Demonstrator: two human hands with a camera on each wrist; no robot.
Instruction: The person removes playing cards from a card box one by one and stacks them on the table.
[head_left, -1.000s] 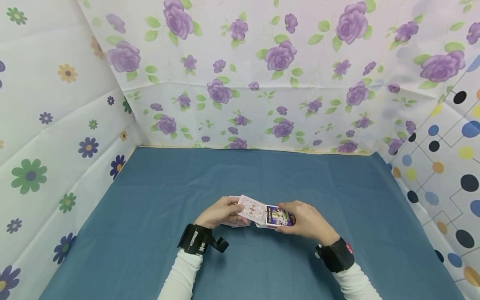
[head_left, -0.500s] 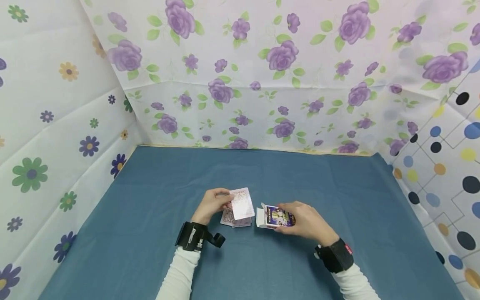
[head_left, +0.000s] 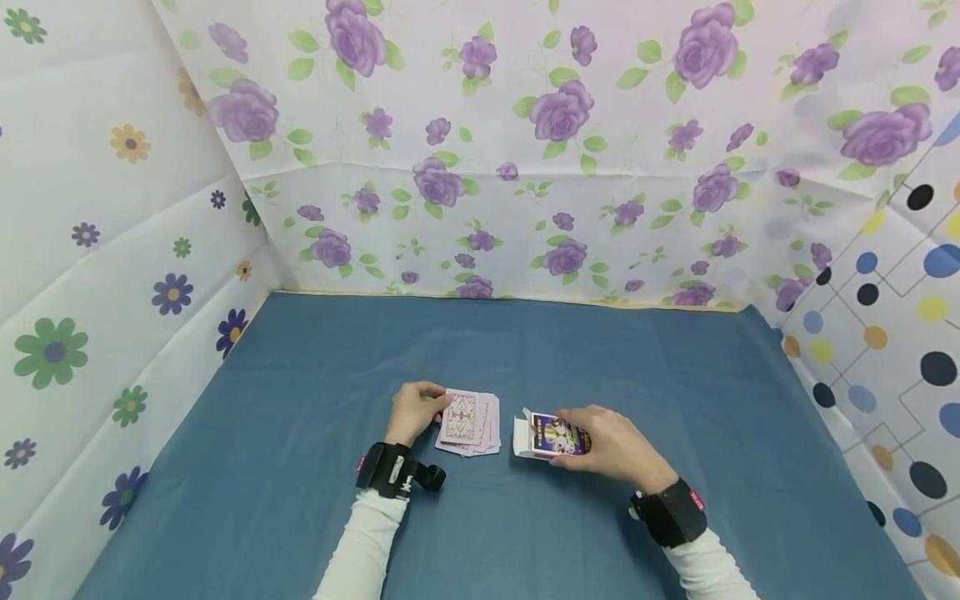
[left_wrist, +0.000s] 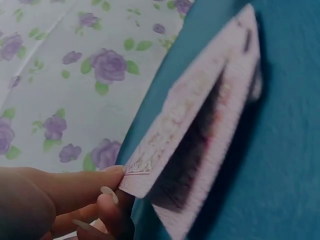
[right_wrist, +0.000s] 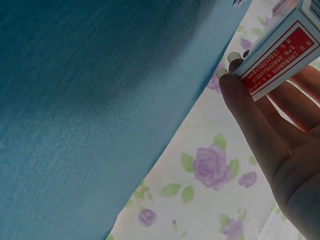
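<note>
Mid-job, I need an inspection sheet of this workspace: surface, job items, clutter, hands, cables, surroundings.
Surface: blue cloth, lightly creased.
Job items: uneven pile of pink-and-white patterned rectangular cards; purple-and-white rectangular cardboard box, end flap open.
Clutter: nothing seen.
Hands: left hand pinches at least one raised card at the pile; right hand grips the box.
Cables: nothing seen.
Surroundings: white sheets printed with purple roses, multicoloured flowers and coloured dots.

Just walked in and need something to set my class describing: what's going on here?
A person's left hand pinches a patterned card over a loose pile of cards on the blue cloth; a gap shows beneath that card. The right hand holds a card box apart from the pile, its open, flapped end facing the cards. Whether more cards are inside can't be seen.
</note>
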